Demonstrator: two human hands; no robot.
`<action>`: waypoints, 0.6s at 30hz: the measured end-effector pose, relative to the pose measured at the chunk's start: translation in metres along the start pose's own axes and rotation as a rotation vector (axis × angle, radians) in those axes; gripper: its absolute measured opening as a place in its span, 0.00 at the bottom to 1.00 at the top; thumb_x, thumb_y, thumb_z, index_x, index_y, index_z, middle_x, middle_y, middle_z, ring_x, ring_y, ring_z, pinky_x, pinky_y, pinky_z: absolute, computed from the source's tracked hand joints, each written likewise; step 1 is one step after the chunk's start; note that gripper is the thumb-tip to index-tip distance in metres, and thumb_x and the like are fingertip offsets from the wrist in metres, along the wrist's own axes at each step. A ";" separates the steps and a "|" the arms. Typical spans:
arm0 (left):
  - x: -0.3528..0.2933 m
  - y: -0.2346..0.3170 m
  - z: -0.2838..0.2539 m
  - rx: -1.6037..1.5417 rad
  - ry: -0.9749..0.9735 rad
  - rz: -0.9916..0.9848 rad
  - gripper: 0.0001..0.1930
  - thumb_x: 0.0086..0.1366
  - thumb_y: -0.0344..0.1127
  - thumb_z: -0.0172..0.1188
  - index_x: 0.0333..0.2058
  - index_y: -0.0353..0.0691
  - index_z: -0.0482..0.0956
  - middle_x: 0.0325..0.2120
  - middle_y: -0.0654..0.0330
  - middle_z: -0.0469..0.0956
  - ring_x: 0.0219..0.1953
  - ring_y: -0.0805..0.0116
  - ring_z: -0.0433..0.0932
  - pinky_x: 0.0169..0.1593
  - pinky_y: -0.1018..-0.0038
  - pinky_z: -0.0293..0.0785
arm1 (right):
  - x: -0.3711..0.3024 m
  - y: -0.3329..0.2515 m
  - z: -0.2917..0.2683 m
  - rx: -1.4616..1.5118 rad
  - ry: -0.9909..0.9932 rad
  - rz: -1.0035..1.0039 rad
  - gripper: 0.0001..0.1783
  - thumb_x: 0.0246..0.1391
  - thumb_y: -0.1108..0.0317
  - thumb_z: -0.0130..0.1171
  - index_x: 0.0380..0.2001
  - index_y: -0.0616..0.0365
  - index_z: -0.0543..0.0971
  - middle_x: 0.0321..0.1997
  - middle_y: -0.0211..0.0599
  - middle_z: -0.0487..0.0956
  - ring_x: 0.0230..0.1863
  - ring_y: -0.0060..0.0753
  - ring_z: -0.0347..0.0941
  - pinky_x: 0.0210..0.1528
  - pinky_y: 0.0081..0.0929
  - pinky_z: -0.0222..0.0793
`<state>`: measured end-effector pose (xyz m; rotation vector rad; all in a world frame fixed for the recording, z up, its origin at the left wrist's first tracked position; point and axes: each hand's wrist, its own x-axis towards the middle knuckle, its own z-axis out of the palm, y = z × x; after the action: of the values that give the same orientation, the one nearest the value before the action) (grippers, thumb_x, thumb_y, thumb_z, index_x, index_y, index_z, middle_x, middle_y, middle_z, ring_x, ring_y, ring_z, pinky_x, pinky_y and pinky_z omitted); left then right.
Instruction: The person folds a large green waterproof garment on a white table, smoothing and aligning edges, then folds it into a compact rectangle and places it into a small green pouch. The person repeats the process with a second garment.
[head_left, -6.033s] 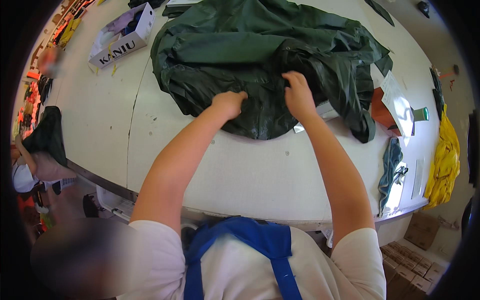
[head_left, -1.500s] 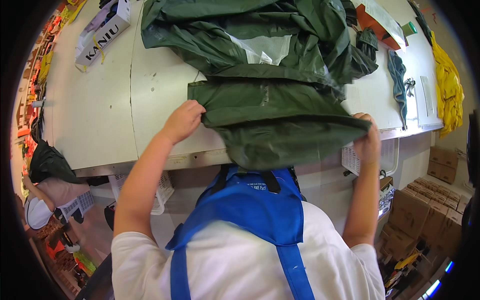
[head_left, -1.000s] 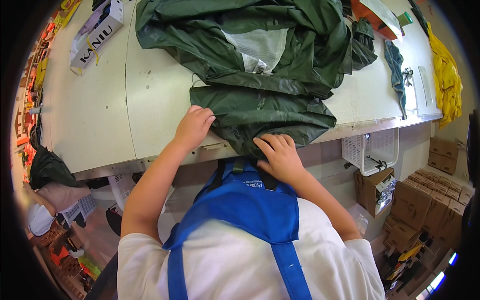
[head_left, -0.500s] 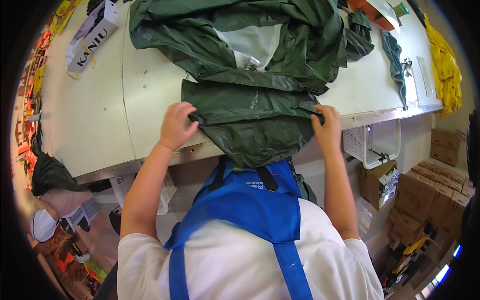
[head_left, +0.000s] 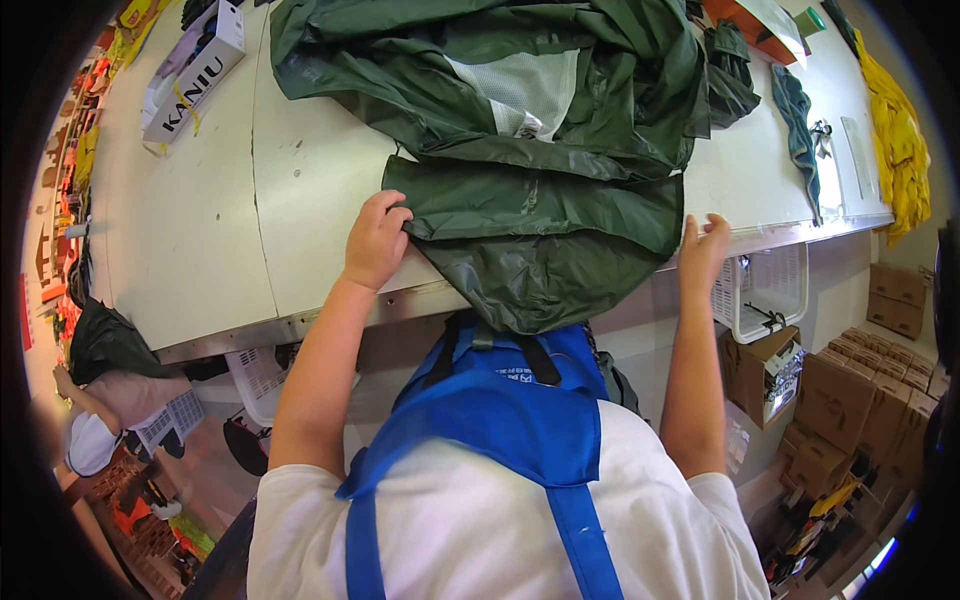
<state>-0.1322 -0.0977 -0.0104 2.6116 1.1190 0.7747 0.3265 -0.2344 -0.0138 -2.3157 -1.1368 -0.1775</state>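
Note:
A dark green rain jacket [head_left: 430,110] with a white mesh lining lies on the white table. Its near part, a green flap [head_left: 545,265], hangs over the table's front edge towards my blue apron [head_left: 490,410]. My left hand [head_left: 380,240] is closed on the flap's left edge, fingertips curled over the fabric. Beside the flap's right edge, my right hand [head_left: 703,250] has its fingers apart and holds nothing; whether a fingertip still brushes the fabric is hard to tell.
The white table [head_left: 190,230] has a metal front edge. At the far left stands a white box [head_left: 195,80]; an orange box [head_left: 755,30], a blue-grey strip [head_left: 797,130] and yellow fabric [head_left: 895,150] lie right. Below are white baskets [head_left: 755,290] and cartons [head_left: 840,390]. Another person [head_left: 95,425] works at left.
My right hand has let go of the flap's right edge and moved outward, and that side now lies unfolded. My left hand has shifted up along the left edge.

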 end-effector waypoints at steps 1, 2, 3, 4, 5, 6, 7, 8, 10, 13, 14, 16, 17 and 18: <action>0.003 0.009 -0.007 -0.037 -0.007 -0.050 0.12 0.45 0.22 0.62 0.31 0.39 0.74 0.44 0.55 0.71 0.48 0.54 0.71 0.48 0.64 0.72 | -0.009 -0.023 -0.011 0.081 0.045 -0.078 0.19 0.53 0.65 0.61 0.43 0.64 0.70 0.35 0.42 0.72 0.37 0.39 0.69 0.41 0.33 0.65; 0.006 0.014 -0.014 -0.074 -0.014 -0.101 0.09 0.46 0.22 0.62 0.29 0.39 0.75 0.43 0.55 0.71 0.46 0.55 0.72 0.46 0.65 0.72 | -0.024 -0.062 -0.027 0.162 0.089 -0.154 0.17 0.51 0.67 0.62 0.41 0.64 0.71 0.36 0.44 0.72 0.39 0.40 0.69 0.41 0.34 0.65; 0.008 0.013 -0.018 -0.132 -0.076 -0.127 0.07 0.48 0.23 0.62 0.27 0.38 0.75 0.43 0.55 0.71 0.44 0.55 0.72 0.46 0.66 0.72 | -0.043 -0.090 -0.038 0.461 -0.197 -0.098 0.18 0.45 0.68 0.66 0.40 0.61 0.73 0.37 0.45 0.73 0.43 0.44 0.69 0.46 0.38 0.64; 0.011 0.010 -0.022 -0.195 -0.144 -0.145 0.05 0.49 0.24 0.62 0.26 0.37 0.75 0.43 0.55 0.71 0.43 0.56 0.72 0.45 0.66 0.71 | -0.063 -0.113 -0.046 0.447 -0.385 -0.357 0.23 0.39 0.66 0.69 0.41 0.56 0.74 0.38 0.42 0.74 0.46 0.44 0.68 0.50 0.38 0.63; 0.014 0.006 -0.026 -0.254 -0.207 -0.163 0.04 0.50 0.25 0.62 0.24 0.37 0.75 0.43 0.54 0.71 0.42 0.56 0.72 0.44 0.67 0.71 | -0.082 -0.132 -0.050 0.483 -0.709 -0.536 0.31 0.36 0.60 0.71 0.47 0.51 0.75 0.48 0.36 0.74 0.56 0.44 0.64 0.60 0.47 0.56; 0.020 0.004 -0.030 -0.283 -0.259 -0.160 0.04 0.51 0.25 0.62 0.24 0.37 0.75 0.43 0.55 0.71 0.43 0.57 0.72 0.45 0.68 0.70 | -0.098 -0.147 -0.046 0.397 -0.789 -0.655 0.33 0.37 0.56 0.70 0.50 0.49 0.75 0.54 0.33 0.71 0.61 0.42 0.60 0.63 0.55 0.48; 0.025 0.001 -0.035 -0.311 -0.310 -0.159 0.04 0.52 0.25 0.61 0.23 0.36 0.74 0.43 0.55 0.71 0.44 0.58 0.71 0.46 0.68 0.70 | -0.110 -0.151 -0.039 0.309 -0.870 -0.773 0.35 0.37 0.52 0.70 0.53 0.46 0.74 0.60 0.30 0.68 0.67 0.41 0.55 0.66 0.63 0.40; 0.027 -0.002 -0.038 -0.335 -0.359 -0.163 0.05 0.53 0.25 0.61 0.22 0.36 0.74 0.43 0.55 0.70 0.46 0.59 0.70 0.48 0.69 0.69 | -0.115 -0.143 -0.029 0.278 -0.884 -0.799 0.35 0.38 0.51 0.69 0.53 0.45 0.74 0.62 0.28 0.66 0.69 0.39 0.51 0.66 0.66 0.35; 0.031 -0.018 -0.036 -0.414 -0.254 -0.318 0.07 0.53 0.28 0.62 0.21 0.35 0.74 0.44 0.56 0.70 0.45 0.60 0.71 0.47 0.69 0.69 | -0.122 -0.126 -0.010 0.218 -0.914 -0.850 0.35 0.39 0.49 0.67 0.54 0.43 0.74 0.67 0.26 0.60 0.72 0.37 0.44 0.65 0.71 0.26; 0.011 -0.051 -0.003 -0.282 -0.072 -0.379 0.09 0.54 0.32 0.64 0.30 0.38 0.74 0.46 0.51 0.68 0.48 0.62 0.68 0.48 0.71 0.67 | -0.114 -0.129 -0.022 0.273 -1.034 -0.864 0.35 0.41 0.50 0.67 0.55 0.41 0.73 0.67 0.25 0.61 0.73 0.36 0.43 0.66 0.70 0.28; 0.009 -0.044 0.004 -0.206 -0.014 -0.450 0.11 0.54 0.32 0.64 0.34 0.39 0.73 0.47 0.50 0.68 0.50 0.61 0.68 0.49 0.71 0.67 | -0.110 -0.132 -0.025 0.264 -1.076 -0.854 0.33 0.43 0.51 0.66 0.55 0.43 0.73 0.67 0.29 0.61 0.72 0.37 0.45 0.67 0.66 0.32; 0.017 -0.013 0.007 -0.302 0.033 -0.864 0.21 0.55 0.33 0.65 0.47 0.39 0.69 0.48 0.49 0.68 0.49 0.62 0.69 0.45 0.70 0.70 | -0.104 -0.133 -0.016 0.520 -1.099 -0.609 0.32 0.44 0.49 0.64 0.55 0.44 0.73 0.67 0.33 0.61 0.71 0.37 0.46 0.67 0.63 0.34; 0.013 0.001 0.008 -0.496 0.070 -0.981 0.22 0.55 0.33 0.65 0.47 0.38 0.68 0.47 0.51 0.69 0.47 0.64 0.70 0.42 0.71 0.71 | -0.101 -0.134 -0.009 0.651 -1.100 -0.487 0.32 0.45 0.48 0.63 0.54 0.44 0.73 0.67 0.35 0.61 0.71 0.37 0.47 0.67 0.61 0.36; 0.007 0.013 0.008 -0.691 0.107 -1.094 0.23 0.56 0.33 0.65 0.48 0.38 0.67 0.47 0.53 0.69 0.45 0.66 0.71 0.40 0.72 0.72 | -0.099 -0.137 -0.001 0.587 -1.016 -0.490 0.34 0.45 0.45 0.62 0.55 0.45 0.72 0.67 0.39 0.60 0.70 0.40 0.48 0.67 0.57 0.39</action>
<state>-0.1159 -0.1012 -0.0091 1.1380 1.6402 0.7919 0.1588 -0.2363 0.0099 -1.5107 -1.8744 1.1177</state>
